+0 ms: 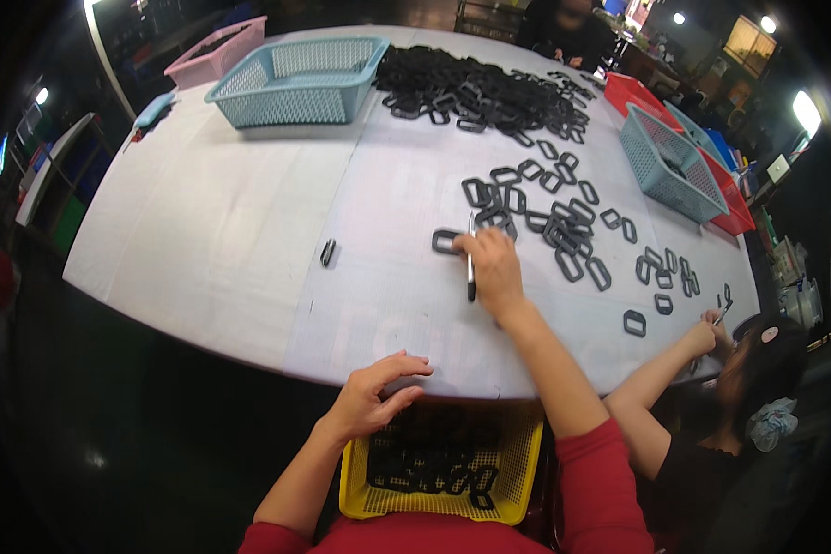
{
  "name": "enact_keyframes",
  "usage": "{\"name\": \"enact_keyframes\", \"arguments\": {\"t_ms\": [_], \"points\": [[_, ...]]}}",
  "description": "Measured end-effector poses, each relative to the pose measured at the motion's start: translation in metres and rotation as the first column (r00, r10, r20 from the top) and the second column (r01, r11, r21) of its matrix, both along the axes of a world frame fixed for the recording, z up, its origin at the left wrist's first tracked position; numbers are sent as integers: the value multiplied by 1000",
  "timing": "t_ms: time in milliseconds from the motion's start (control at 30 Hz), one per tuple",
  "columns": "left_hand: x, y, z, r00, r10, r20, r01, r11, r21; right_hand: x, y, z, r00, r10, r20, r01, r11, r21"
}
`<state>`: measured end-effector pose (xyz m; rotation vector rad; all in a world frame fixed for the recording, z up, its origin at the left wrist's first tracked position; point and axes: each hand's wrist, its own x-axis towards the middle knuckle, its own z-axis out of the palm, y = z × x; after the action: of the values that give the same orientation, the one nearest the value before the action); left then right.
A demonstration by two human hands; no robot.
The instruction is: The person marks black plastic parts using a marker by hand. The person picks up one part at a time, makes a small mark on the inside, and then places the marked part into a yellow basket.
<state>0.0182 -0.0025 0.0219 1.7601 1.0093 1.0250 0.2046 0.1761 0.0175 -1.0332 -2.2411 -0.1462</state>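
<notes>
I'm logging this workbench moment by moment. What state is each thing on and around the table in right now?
right hand: stretched out, holding a thin tool, fingertips on a black ring
black ring: flat on the table
left hand: empty, resting at the table edge
yellow basket: on the lap, partly filled with rings
blue basket: upright, looks empty
ring pile: heaped at the far side

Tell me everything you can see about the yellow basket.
The yellow basket is a rectangular mesh tray that looks like plastic, with perforated walls and floor. It sits level, low in the picture at the table's near edge, apparently on the person's lap. Black rings lie loose inside. The left hand rests at its far rim, against the table edge.
</notes>
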Motion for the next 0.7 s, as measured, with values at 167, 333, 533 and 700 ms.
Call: {"name": "enact_keyframes", "arguments": {"t_ms": [167,333,533,700], "points": [[-4,0,11,834,413,366,-292,893,-342,-27,-77,23,834,-66,-548,-261,827,-497],[29,17,10,740,421,525,-238,893,-381,-10,-129,28,684,-166,-711,-469,647,-602],[23,7,6,776,323,542,-136,924,-357,-14,-156,25,668,-179,-722,-484,633,-605],[20,-3,5,853,279,441,-101,917,-385,-10,-170,13,707,-158,-690,-424,685,-592]]}}
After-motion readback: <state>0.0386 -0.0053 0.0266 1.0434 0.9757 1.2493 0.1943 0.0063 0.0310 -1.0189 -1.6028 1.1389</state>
